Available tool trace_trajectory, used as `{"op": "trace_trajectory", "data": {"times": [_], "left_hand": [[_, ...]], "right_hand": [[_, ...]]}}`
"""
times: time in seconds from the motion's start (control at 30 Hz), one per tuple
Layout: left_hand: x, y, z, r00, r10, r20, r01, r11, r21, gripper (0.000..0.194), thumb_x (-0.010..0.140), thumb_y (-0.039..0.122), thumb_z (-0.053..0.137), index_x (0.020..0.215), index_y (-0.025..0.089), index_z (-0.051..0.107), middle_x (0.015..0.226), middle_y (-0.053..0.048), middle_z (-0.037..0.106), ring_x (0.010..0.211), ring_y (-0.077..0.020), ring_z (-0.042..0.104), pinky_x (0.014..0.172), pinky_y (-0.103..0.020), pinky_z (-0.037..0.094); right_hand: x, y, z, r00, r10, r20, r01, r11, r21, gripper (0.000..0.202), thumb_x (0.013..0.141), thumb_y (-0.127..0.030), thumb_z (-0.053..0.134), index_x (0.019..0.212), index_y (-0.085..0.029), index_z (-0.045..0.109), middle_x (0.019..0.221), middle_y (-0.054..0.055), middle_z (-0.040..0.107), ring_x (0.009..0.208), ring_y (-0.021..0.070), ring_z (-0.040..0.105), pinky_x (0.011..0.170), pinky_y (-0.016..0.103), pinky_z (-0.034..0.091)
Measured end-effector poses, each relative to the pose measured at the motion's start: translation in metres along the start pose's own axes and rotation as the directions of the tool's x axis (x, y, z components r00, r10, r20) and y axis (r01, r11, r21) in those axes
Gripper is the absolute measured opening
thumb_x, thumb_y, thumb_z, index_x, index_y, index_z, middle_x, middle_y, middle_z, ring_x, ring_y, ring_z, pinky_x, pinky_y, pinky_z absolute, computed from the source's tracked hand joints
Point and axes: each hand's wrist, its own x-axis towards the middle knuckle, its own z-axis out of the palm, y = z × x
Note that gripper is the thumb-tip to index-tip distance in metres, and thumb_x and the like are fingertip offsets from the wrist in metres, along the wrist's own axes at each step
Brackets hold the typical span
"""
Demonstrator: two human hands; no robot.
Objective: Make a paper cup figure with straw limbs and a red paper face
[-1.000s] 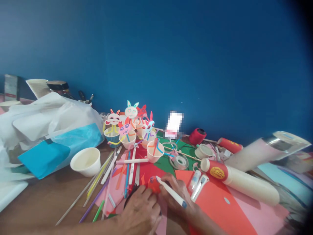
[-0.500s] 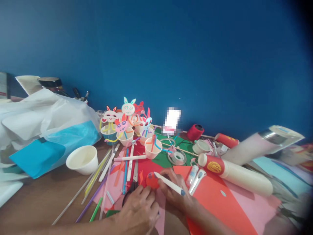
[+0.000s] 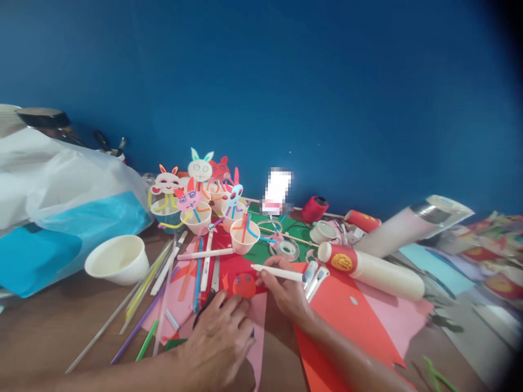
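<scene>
Two bare hands work apart in the head view, low at the centre; the right hand (image 3: 284,291) has its thumb and fingers closed on a white marker (image 3: 280,273), whose tip points leftward and stands just off the red paper face (image 3: 244,285); that face, with two dark eyes drawn on it, lies in front of the left hand (image 3: 224,332), whose fingertips meet its lower edge, though whether they pinch it or only press cannot be told; scissors (image 3: 216,275) lie just left of the face, their handles partly behind the left hand; beyond stand paper cups with straw-limbed animal figures, the nearest cup (image 3: 245,243) holding orange and blue straws; loose straws, a purple one (image 3: 141,321) among them, spread to the left; a white cutter (image 3: 317,284) rests right of the marker, on an orange-red sheet (image 3: 347,332); a red-banded tube (image 3: 392,281) lies beyond.
</scene>
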Motion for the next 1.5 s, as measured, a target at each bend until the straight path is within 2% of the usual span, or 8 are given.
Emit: {"op": "trace_trajectory", "data": {"times": [0.17, 0.33, 0.53, 0.8, 0.9, 1.1, 1.3, 1.5], "left_hand": [[0.002, -0.002, 0.002, 1.000, -0.009, -0.007, 0.009, 1.000, -0.011, 0.017, 0.088, 0.027, 0.050, 0.079, 0.018, 0.062, 0.094, -0.007, 0.066, 0.094, -0.0260, 0.056, 0.090, -0.046, 0.027], [0.003, -0.004, -0.001, 1.000, 0.015, 0.027, -0.015, 1.000, -0.007, 0.021, 0.089, 0.026, 0.046, 0.076, 0.018, 0.061, 0.090, -0.009, 0.065, 0.094, -0.0275, 0.055, 0.088, -0.047, 0.028], [0.003, -0.004, -0.001, 0.997, 0.047, 0.061, -0.049, 0.998, 0.028, 0.021, 0.089, 0.028, 0.046, 0.077, 0.018, 0.061, 0.090, -0.009, 0.066, 0.091, -0.0273, 0.055, 0.088, -0.048, 0.026], [-0.002, -0.006, 0.004, 0.997, 0.065, 0.049, -0.067, 0.997, 0.038, 0.016, 0.086, 0.029, 0.052, 0.081, 0.019, 0.063, 0.098, -0.008, 0.066, 0.099, -0.0279, 0.055, 0.094, -0.048, 0.022], [-0.002, -0.006, 0.004, 0.995, 0.080, 0.056, -0.083, 0.995, 0.049, 0.014, 0.084, 0.028, 0.054, 0.079, 0.019, 0.064, 0.096, -0.008, 0.067, 0.099, -0.0276, 0.055, 0.095, -0.048, 0.022], [0.002, -0.004, -0.004, 0.986, 0.144, 0.084, -0.152, 0.984, 0.089, 0.012, 0.080, 0.027, 0.058, 0.079, 0.017, 0.065, 0.090, -0.009, 0.068, 0.095, -0.0303, 0.058, 0.094, -0.051, 0.025], [0.001, -0.005, 0.000, 0.989, 0.127, 0.076, -0.132, 0.989, 0.067, 0.012, 0.081, 0.027, 0.057, 0.078, 0.017, 0.063, 0.093, -0.011, 0.067, 0.097, -0.0297, 0.058, 0.096, -0.051, 0.023], [0.001, -0.004, -0.001, 0.994, 0.103, 0.042, -0.105, 0.994, 0.041, 0.018, 0.086, 0.029, 0.051, 0.080, 0.017, 0.062, 0.097, -0.011, 0.067, 0.097, -0.0271, 0.058, 0.096, -0.048, 0.025]], "right_hand": [[-0.003, -0.005, 0.004, 0.999, 0.034, -0.012, -0.033, 0.996, 0.079, 0.011, 0.087, -0.030, 0.051, 0.084, -0.020, 0.047, 0.067, -0.001, 0.062, 0.064, 0.0145, 0.061, 0.062, 0.026, 0.048], [-0.007, -0.004, 0.009, 0.997, 0.076, 0.015, -0.077, 0.994, 0.073, 0.009, 0.087, -0.028, 0.050, 0.083, -0.021, 0.047, 0.067, -0.002, 0.061, 0.063, 0.0140, 0.060, 0.059, 0.024, 0.047], [-0.010, 0.000, 0.009, 1.000, 0.002, 0.029, 0.002, 0.993, -0.118, 0.010, 0.087, -0.029, 0.049, 0.083, -0.020, 0.048, 0.072, -0.001, 0.060, 0.064, 0.0131, 0.059, 0.057, 0.023, 0.046], [-0.011, -0.008, 0.007, 0.992, -0.110, 0.058, 0.123, 0.927, -0.355, 0.004, 0.084, -0.024, 0.051, 0.081, -0.020, 0.051, 0.068, -0.002, 0.060, 0.058, 0.0121, 0.057, 0.053, 0.021, 0.042], [-0.011, -0.005, 0.008, 0.994, -0.103, 0.044, 0.112, 0.940, -0.323, 0.005, 0.084, -0.025, 0.051, 0.081, -0.021, 0.050, 0.069, -0.001, 0.061, 0.060, 0.0127, 0.057, 0.056, 0.022, 0.044], [-0.011, 0.000, 0.014, 0.999, 0.038, 0.008, -0.038, 0.999, -0.003, 0.009, 0.088, -0.028, 0.047, 0.085, -0.021, 0.045, 0.069, -0.001, 0.061, 0.063, 0.0135, 0.061, 0.056, 0.023, 0.047], [-0.012, -0.003, 0.014, 0.999, 0.001, 0.045, 0.007, 0.984, -0.176, 0.008, 0.086, -0.027, 0.050, 0.082, -0.021, 0.047, 0.068, -0.002, 0.060, 0.061, 0.0131, 0.058, 0.058, 0.023, 0.046], [-0.010, -0.002, 0.013, 0.997, -0.054, 0.048, 0.064, 0.971, -0.232, 0.008, 0.086, -0.027, 0.050, 0.081, -0.021, 0.048, 0.068, -0.002, 0.057, 0.059, 0.0123, 0.056, 0.053, 0.021, 0.044]]}}
